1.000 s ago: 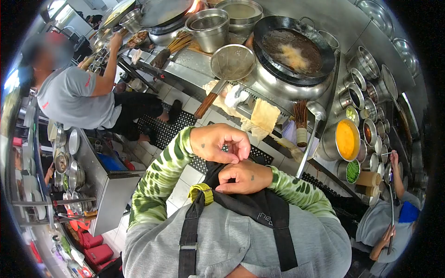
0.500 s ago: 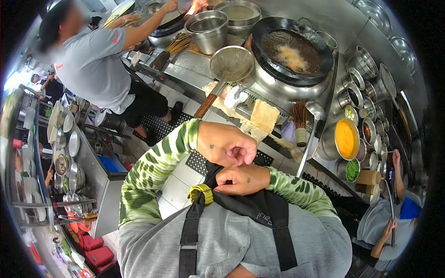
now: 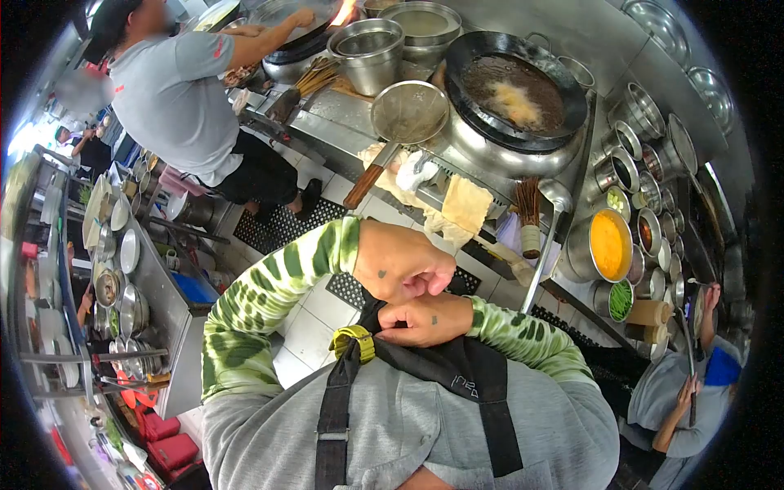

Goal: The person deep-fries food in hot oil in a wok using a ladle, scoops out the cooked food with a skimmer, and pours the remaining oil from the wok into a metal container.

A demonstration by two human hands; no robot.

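Observation:
In front of my chest, my left hand is closed in a loose fist, with no object visible in it. It sits just above my right hand, and the two appear to touch or overlap. My right hand is closed too, with its fingertips hidden against the black apron; what it holds, if anything, does not show. Green patterned sleeves cover both forearms. A yellow-green band is fastened on the apron strap beside my right hand. Ahead, a mesh strainer rests on the stove edge, its wooden handle pointing towards me.
A black wok holds dark oil with pale food frying. A ladle leans beside a bamboo brush. A pot of orange liquid stands right. Co-workers stand left and at far right; a flame burns behind.
My left hand has shifted slightly to the right and its fingers have curled further down. The left co-worker leans further over their wok. The right co-worker's raised hand has lowered slightly.

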